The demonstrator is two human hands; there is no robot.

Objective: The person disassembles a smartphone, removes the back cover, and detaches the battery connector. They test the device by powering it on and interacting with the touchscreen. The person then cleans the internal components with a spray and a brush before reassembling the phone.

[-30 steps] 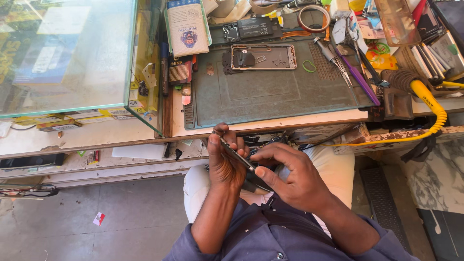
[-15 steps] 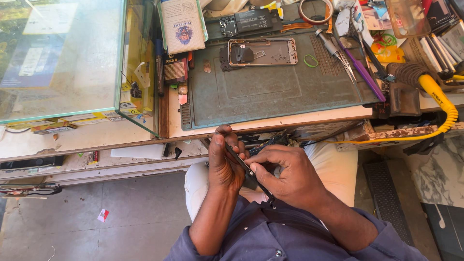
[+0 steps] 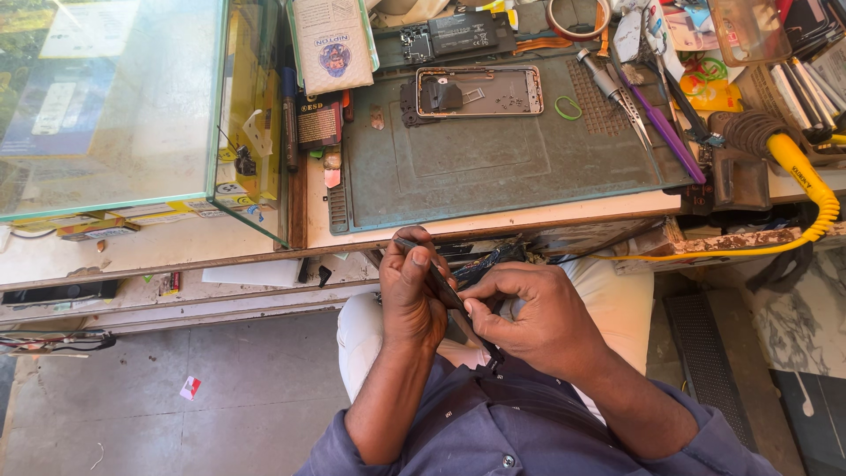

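Observation:
My left hand and my right hand are together over my lap, just below the workbench edge. Both grip a thin dark flat panel, seen edge-on and slanting from upper left to lower right. My left thumb and fingers pinch its upper end. My right fingertips press against its lower side. On the grey-green work mat above lies an opened phone frame with its dark insides showing.
A glass display case stands at the left of the bench. Tweezers and a purple tool lie at the mat's right side. A yellow coiled cable hangs at the right. Boxes, a tape roll and parts crowd the back.
The view has shifted slightly. My hands have stayed over my lap with the panel, and my left fingers have slid a little on its upper end.

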